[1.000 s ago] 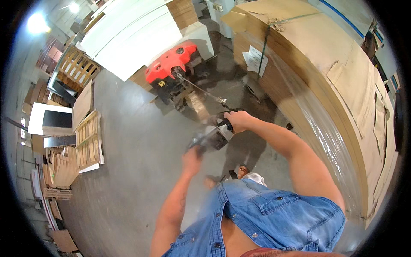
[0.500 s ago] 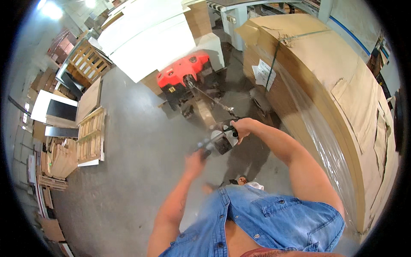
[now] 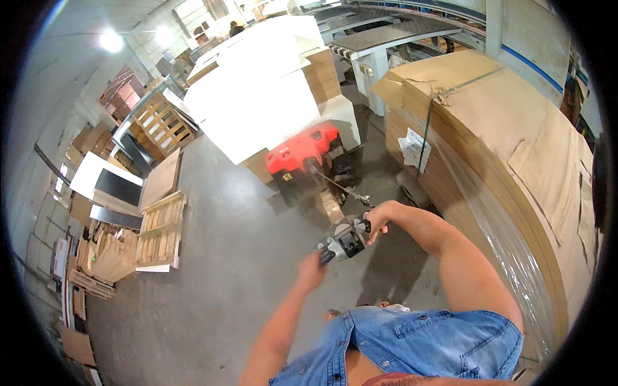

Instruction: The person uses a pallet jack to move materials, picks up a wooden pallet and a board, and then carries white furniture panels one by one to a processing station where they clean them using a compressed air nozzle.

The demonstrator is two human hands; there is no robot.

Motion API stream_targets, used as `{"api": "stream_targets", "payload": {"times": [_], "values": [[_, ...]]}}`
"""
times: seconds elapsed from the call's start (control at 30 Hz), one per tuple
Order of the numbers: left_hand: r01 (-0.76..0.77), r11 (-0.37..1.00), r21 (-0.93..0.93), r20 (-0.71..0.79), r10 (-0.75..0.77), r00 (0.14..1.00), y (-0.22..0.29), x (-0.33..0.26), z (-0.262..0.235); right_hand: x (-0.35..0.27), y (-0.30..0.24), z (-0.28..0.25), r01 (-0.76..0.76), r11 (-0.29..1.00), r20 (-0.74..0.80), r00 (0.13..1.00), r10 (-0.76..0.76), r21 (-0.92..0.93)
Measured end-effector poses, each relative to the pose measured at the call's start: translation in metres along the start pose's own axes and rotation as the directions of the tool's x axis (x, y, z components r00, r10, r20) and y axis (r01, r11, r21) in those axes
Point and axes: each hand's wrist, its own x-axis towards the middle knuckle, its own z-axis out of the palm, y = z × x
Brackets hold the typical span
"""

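Both my hands are on the grey and black control handle (image 3: 347, 240) of an electric pallet truck. My left hand (image 3: 311, 270) is closed round the handle's left grip and slightly blurred. My right hand (image 3: 380, 220) wraps the right grip. From the handle a tiller arm (image 3: 331, 204) runs ahead to the truck's red body (image 3: 302, 152), with a coiled cable (image 3: 351, 192) beside it. Large white panels (image 3: 251, 90) are stacked high just beyond the red body. The truck's forks are hidden from me.
Close on my right stands a long strapped stack of boards (image 3: 476, 148) under brown cardboard and clear film. Wooden pallets (image 3: 161, 228) and leaning panels (image 3: 116, 180) line the left side. Past the white stack is a machine table (image 3: 393, 35). Grey concrete floor (image 3: 212, 257) lies between.
The view has shifted, so the truck, white panels and left-side pallets appear farther right and lower. The handle has swung relative to the red body; both hands keep hold of it.
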Motion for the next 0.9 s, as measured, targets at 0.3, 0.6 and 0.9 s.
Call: {"api": "stream_targets", "payload": {"times": [0.3,0.6,0.9], "values": [[-0.015,0.997,-0.069,0.004,0.015,1.0,-0.016,0.009,0.008,0.049,0.024,-0.003,0.124,0.985,0.143,0.98,-0.14,0.116],[0.029,0.998,-0.054,-0.025,-0.031,0.999,0.0,0.003,-0.013,0.023,-0.002,-0.007,0.05,0.995,0.031,0.998,-0.053,0.083],[0.032,0.991,-0.128,-0.058,-0.04,0.998,0.013,-0.005,-0.037,-0.001,0.0,0.009,0.159,0.984,-0.325,0.929,-0.177,-0.083]]}}
